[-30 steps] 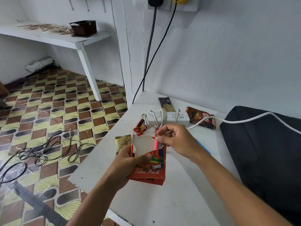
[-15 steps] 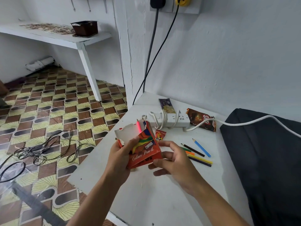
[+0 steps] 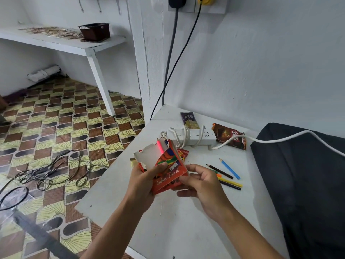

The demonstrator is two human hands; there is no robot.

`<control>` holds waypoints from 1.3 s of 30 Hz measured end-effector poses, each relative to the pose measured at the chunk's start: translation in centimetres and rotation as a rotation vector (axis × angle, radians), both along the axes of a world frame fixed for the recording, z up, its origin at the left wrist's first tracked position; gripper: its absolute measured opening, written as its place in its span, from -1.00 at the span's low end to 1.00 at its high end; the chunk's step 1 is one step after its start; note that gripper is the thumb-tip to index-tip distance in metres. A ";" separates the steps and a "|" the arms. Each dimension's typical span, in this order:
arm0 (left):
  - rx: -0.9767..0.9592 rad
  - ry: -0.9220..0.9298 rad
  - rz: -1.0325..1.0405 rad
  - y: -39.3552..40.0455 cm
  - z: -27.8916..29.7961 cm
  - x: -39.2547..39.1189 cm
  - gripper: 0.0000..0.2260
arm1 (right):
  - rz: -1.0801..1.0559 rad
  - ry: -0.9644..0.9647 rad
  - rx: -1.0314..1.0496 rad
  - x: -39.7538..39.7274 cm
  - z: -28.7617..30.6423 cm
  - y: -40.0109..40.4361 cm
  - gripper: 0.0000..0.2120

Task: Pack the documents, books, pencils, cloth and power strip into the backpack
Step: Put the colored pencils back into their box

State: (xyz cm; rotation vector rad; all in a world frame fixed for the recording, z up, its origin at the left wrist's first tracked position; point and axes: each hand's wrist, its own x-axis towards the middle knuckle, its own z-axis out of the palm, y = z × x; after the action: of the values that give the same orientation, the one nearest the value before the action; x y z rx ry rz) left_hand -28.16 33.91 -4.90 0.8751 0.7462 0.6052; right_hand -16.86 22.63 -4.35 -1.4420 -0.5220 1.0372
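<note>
Your left fingers (image 3: 158, 168) grip the open pencil box (image 3: 168, 172), right fingers (image 3: 188, 179) pinching its corner; pink pencil (image 3: 160, 146) inside. Loose pencils (image 3: 226, 176), power strip (image 3: 194, 138) and wrappers (image 3: 229, 136) crowd the surface (image 3: 177, 221).

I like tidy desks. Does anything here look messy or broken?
Yes. The red cardboard pencil box, held in both the left hand and right hand, has a ragged, torn flap. Several loose coloured pencils lie scattered on the white table instead of inside it, and crumpled snack wrappers sit near the white power strip.

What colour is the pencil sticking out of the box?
Pink, on the pencil in the head view.
</note>
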 end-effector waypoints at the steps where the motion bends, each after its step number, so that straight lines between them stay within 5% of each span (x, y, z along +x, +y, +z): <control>1: -0.007 -0.001 -0.004 0.1 0.0 0.0 -0.53 | 0.002 0.008 0.003 0.0 0.0 0.0 -0.81; 11: -0.013 0.036 -0.044 0.5 -0.5 0.1 -0.41 | -0.025 -0.049 0.001 0.4 0.0 0.1 -0.88; 27: 0.021 0.081 -0.094 0.9 0.3 -0.1 -0.50 | 0.088 -0.056 0.096 0.5 -0.2 -0.4 -0.72; 33: 0.093 0.151 -0.124 1.3 0.2 -0.5 -0.28 | 0.091 -0.186 0.076 0.6 -0.7 -0.6 -0.70; 39: 0.330 0.250 -0.214 1.1 -0.1 -1.0 -0.29 | -0.089 -0.473 0.067 1.6 0.4 0.6 -0.80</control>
State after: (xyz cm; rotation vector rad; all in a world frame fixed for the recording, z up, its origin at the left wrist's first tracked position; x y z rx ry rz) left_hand -29.13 34.99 -5.01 1.3356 0.7751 0.4381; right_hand -15.22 23.23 -3.96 -1.6399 -0.8138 0.5973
